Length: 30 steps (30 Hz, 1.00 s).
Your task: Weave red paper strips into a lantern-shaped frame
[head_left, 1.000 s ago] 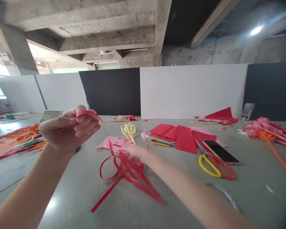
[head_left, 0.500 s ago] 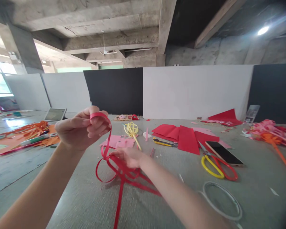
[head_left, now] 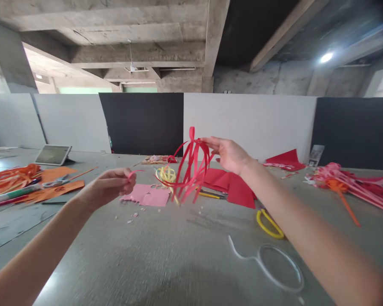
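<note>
Hanging in mid-air over the grey surface (head_left: 166,255), the red strip bundle (head_left: 195,154) was held up by the right hand (head_left: 231,155). Thumb and fingers seemed to pinch its right side, just below the top loop, where the strips gathered; exact contact was blurred. My guess on the grip: taken at the crown so the strips could drop without being crushed.

Left hand (head_left: 111,187) lower, well apart from the bundle — thumb and fingertips pinched together on a narrow red strip (head_left: 132,174), its short free end pointing right. Whether that strip joined the bundle, I could not tell.

Bundle's long axis: close to upright, loop uppermost, tails down. Strips bowed out and splayed at the bottom, some swinging left across the yellow strip ball (head_left: 166,175) behind.

Below and around: pink sheet (head_left: 147,196) lying flat, holes cut in it; red sheets (head_left: 241,189) beyond the right forearm; yellow cutter (head_left: 210,194) just beside them; a yellow scissor handle (head_left: 270,232) partly behind the arm. Nearer, a pale ring (head_left: 282,289), tail trailing left — these tools probably laid rightward for easy reach.
</note>
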Tool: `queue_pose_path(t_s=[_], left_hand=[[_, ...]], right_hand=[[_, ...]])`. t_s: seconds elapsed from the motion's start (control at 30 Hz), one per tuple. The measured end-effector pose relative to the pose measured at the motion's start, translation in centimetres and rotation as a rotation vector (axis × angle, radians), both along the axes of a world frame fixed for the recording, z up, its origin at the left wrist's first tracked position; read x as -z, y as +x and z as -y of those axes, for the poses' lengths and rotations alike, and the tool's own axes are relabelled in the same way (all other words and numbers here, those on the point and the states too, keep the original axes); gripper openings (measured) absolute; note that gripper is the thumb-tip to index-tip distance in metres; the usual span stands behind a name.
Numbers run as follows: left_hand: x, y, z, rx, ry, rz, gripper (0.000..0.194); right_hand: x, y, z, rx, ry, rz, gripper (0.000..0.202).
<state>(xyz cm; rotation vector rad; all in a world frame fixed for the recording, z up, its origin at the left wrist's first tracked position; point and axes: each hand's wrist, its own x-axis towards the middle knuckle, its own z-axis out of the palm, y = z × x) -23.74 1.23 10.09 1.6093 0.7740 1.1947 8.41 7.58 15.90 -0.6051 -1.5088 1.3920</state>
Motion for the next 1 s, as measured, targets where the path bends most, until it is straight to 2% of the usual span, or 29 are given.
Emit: queue_pose_path(t_s=[0.1,0.23,0.33,0.4,0.5,0.6,0.7,0.77,0.83,0.9,1.0], left_hand=[[2.4,-0.2,-2.3,-0.072,-0.115,-0.142,0.007],[4.8,1.2,-4.1,-0.056,-0.19,-0.246,0.012],[5.9,2.8,-4.8,-0.062,-0.25,-0.405,0.017],[6.0,3.8,-5.1,-0.104,-0.212,-0.62,0.019],[5.1,5.4,-5.6,-0.274,-0.006,-0.839,0.024],[2.8,7.7,-5.7,-0.464,0.212,-0.813,0.045],[0.2,10.8,-5.3,-0.526,0.471,-0.773,0.058],[-1.2,12.9,-5.2,-0.503,0.803,-0.832,0.052],[-2.0,14.6,-5.5,-0.446,0.996,-0.945,0.044],[-2.2,15.6,-6.0,-0.445,1.069,-1.046,0.033],[-1.7,16.1,-6.4,-0.536,1.096,-1.151,0.019]], right_hand=[[-0.6,1.9,0.3,0.069,0.063,0.03,0.016],[-0.4,3.2,0.5,0.103,0.118,0.075,0.018],[0.2,3.7,0.6,0.129,0.128,0.111,0.019],[0.6,3.9,0.7,0.144,0.125,0.13,0.021],[1.4,4.1,0.7,0.179,0.152,0.196,0.028],[2.2,4.2,0.6,0.185,0.213,0.266,0.032],[3.1,3.9,0.5,0.191,0.275,0.29,0.029],[3.6,3.7,0.5,0.203,0.302,0.301,0.027],[3.9,3.7,0.5,0.194,0.303,0.31,0.027],[4.1,3.8,0.5,0.187,0.295,0.306,0.027],[4.0,4.3,0.4,0.23,0.289,0.275,0.029]])
